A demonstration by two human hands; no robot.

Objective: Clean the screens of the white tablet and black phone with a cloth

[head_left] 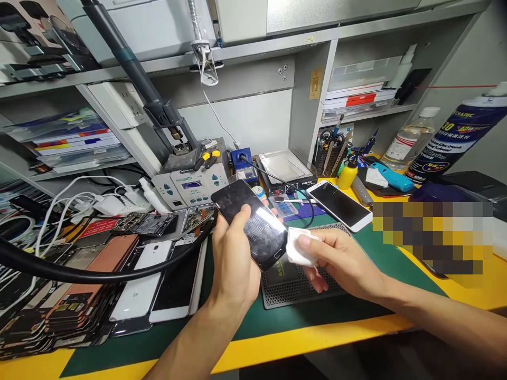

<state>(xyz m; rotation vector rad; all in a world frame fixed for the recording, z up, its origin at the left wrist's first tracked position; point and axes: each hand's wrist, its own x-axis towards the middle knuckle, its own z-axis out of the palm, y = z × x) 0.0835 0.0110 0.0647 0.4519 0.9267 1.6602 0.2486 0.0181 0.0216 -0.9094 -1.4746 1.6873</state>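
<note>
My left hand (236, 248) is wrapped round a black smartphone (259, 227), its thumb lying on the smudged screen. The phone is tilted above the work mat, with its home button end toward the lower right. Just beside that end, my right hand (336, 256) pinches a folded white wipe (300, 248) between thumb and fingers. The wipe is close to the phone's lower edge; I cannot tell whether they touch. Beneath both hands lies a dark perforated pad (285, 295) on the green mat (253, 322).
White-framed phone (343, 206) lies behind my right hand. Phone parts (79, 295) are stacked at left, with a black hose (119, 275) crossing them. A soldering station (194, 184), a yellow bottle (348, 173), a clear bottle (410, 138) and a large spray can (455, 137) stand behind.
</note>
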